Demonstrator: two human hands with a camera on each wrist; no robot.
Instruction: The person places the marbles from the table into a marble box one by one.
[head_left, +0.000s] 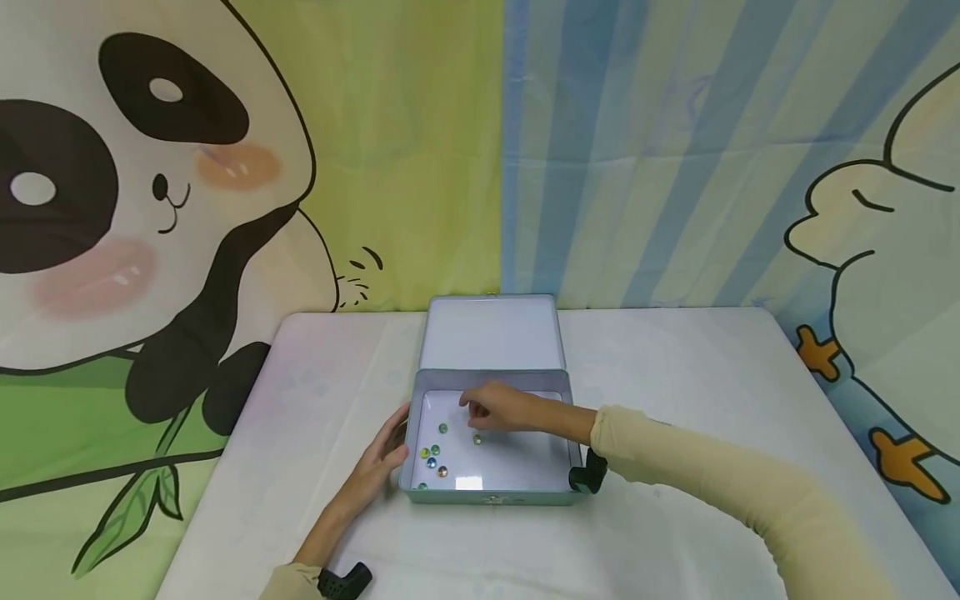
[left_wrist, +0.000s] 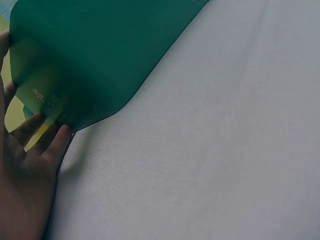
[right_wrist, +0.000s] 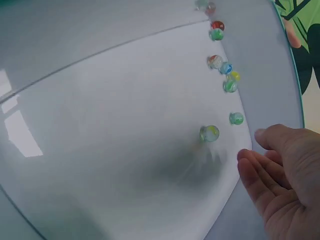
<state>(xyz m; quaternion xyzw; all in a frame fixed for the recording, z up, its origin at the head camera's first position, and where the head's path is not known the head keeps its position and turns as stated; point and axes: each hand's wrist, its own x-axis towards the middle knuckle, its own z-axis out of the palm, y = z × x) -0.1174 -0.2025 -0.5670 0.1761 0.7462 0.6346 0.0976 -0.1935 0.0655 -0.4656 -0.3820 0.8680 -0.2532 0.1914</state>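
Observation:
A shallow metal box (head_left: 517, 497), green outside and pale inside, lies with its hinged lid (head_left: 491, 333) swung back. My right hand (head_left: 504, 407) hovers over the inside of the box, thumb and loosely bent fingers apart with nothing between them. Just below it sits a clear marble (right_wrist: 211, 133) with a yellow-green swirl. Several more glass marbles, among them a green marble (right_wrist: 236, 118) and a blue marble (head_left: 431, 462), are scattered along the left part of the floor. With fairly straight fingers, my left hand (head_left: 375, 462) touches the box's left side; the green outer wall (left_wrist: 100, 50) fills much of the left wrist view.
The box stands on a table with a white cloth (head_left: 660, 550). Behind the table hangs a printed curtain (head_left: 420, 150) with a panda and stripes. A black wrist device (head_left: 588, 472) on the right arm is by the box's right wall.

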